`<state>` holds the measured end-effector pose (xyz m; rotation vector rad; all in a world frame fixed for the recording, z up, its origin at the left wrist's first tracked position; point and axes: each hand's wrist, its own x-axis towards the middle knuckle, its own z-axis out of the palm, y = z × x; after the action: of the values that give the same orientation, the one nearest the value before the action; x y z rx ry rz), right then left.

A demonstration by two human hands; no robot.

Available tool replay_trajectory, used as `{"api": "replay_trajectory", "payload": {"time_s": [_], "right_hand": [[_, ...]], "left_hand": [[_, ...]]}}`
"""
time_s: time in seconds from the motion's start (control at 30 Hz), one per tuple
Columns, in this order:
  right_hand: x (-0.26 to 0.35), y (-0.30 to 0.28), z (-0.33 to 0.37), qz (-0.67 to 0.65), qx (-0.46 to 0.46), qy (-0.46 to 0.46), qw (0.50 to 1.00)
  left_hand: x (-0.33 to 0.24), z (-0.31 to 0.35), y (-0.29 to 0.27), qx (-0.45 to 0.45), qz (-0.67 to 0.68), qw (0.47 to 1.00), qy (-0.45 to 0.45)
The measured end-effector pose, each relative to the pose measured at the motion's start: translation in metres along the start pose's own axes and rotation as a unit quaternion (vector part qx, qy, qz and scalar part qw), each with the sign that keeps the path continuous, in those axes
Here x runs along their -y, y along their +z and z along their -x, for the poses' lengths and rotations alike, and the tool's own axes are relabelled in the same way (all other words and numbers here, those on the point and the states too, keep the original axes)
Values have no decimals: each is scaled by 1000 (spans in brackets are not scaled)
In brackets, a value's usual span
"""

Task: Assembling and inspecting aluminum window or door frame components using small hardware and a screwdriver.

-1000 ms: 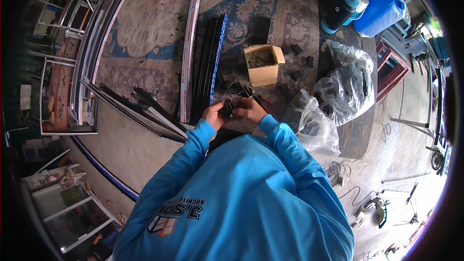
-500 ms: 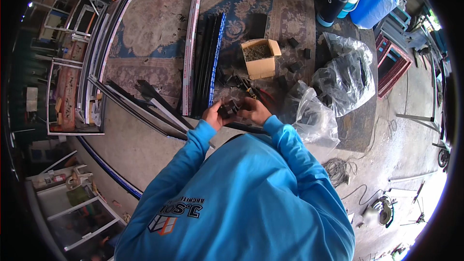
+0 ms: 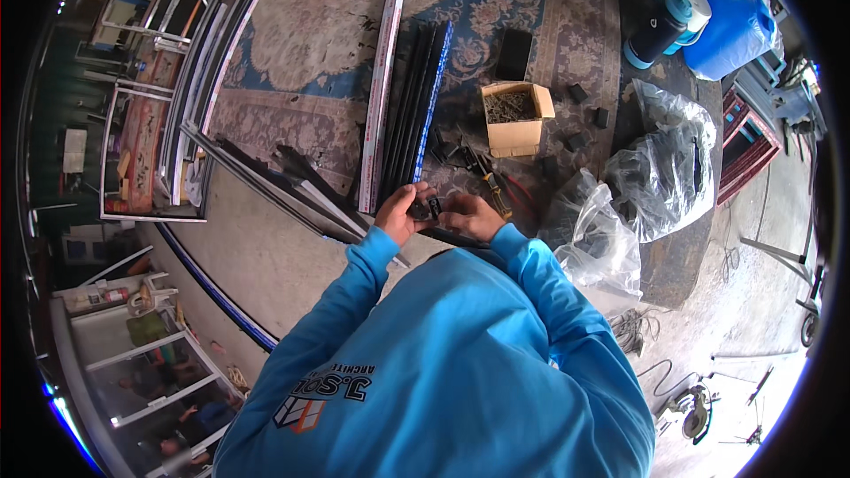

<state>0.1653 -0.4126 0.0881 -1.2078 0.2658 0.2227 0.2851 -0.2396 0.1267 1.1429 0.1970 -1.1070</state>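
In front of my chest, at the near edge of the carpeted table, my left hand point(image 3: 400, 214) and my right hand point(image 3: 473, 216) hold a small black part point(image 3: 434, 207) between them. Its exact kind is too small to make out. My left fingers and thumb grip one side, while the right fingertips press the other. Just beyond the right hand lie a yellow-and-black handled tool point(image 3: 496, 193) and a red-handled tool point(image 3: 522, 191). Behind them stands an open cardboard box point(image 3: 513, 138) of small metal pieces, perhaps screws. Several small black blocks point(image 3: 578, 92) lie to its right.
Long dark profiles point(image 3: 409, 115), one with blue film, and a pale bar point(image 3: 386, 80) stretch away on the table. Clear plastic bags point(image 3: 668, 159) lie right, below a dark bottle point(image 3: 657, 34) and a blue bag point(image 3: 730, 22). Loose strips point(image 3: 301, 199) overhang the left edge.
The view has shifted, so the table's things sit farther right in the picture. Both hands still hold the small black part, which appears turned a little between the fingers.
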Motion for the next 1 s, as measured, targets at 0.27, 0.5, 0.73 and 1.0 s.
{"api": "replay_trajectory", "payload": {"time_s": [0.27,0.5,0.73,1.0], "right_hand": [[10,0,-18,263,-39,-15,964],[39,-6,-37,469,-245,21,849],[16,-22,-72,567,-252,58,782],[10,-36,-36,-341,-179,75,920]], "left_hand": [[-2,-30,3,28,-133,990,-24],[-14,-38,13,2,-57,997,-60],[-16,-66,-9,22,-136,990,5],[-38,-50,0,13,-22,998,-58]]}}
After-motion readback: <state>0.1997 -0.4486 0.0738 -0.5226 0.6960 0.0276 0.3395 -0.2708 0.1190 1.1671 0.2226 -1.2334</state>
